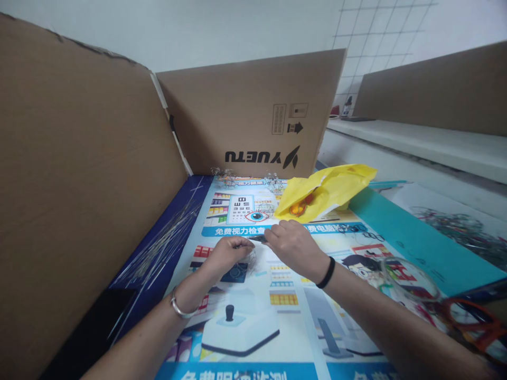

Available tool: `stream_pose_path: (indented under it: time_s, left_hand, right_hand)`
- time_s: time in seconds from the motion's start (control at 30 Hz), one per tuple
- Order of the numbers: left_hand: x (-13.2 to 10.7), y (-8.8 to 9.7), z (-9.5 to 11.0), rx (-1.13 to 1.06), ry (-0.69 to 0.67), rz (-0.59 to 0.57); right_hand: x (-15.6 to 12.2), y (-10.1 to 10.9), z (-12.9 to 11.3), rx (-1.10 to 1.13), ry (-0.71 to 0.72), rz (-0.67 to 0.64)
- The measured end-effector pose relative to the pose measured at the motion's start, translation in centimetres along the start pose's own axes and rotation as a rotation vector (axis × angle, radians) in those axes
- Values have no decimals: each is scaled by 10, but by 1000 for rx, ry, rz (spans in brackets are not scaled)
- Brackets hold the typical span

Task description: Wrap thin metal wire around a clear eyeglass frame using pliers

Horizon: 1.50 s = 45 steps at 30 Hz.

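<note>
Tool [259,238] in curled right fingers [277,230]

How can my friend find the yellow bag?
Find the cardboard panel with upside-down YUETU lettering. Near its right end, just beyond the right hand, lies the crumpled yellow bag. It's solid bright yellow, unlike the thin wire tangles nearby.

Matt cardboard [245,113], apparently metal tool [259,238]

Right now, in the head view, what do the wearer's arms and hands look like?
Bare forearms, no sleeves in view, no gloves. Left hand: shiny silver bangle at the wrist. Right hand: plain black wristband.
</note>
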<state>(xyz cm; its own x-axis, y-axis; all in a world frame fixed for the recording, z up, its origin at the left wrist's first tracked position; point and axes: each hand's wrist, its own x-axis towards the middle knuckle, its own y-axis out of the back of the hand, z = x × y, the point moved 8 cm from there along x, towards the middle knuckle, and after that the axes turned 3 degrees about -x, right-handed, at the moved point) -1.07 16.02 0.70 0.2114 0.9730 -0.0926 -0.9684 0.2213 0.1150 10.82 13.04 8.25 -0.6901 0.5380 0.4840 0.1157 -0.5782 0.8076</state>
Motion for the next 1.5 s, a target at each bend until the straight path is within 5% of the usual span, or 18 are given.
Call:
stream_pose_path:
  time_s: [0.73,1.5]
  left_hand:
    - [-1,5,-2,-218,13,-10]
    - [-1,5,-3,-310,6,-44]
  right_hand:
    - [-1,-19,11,191,-211,-277]
    - [-3,-26,7,239,-209,-275]
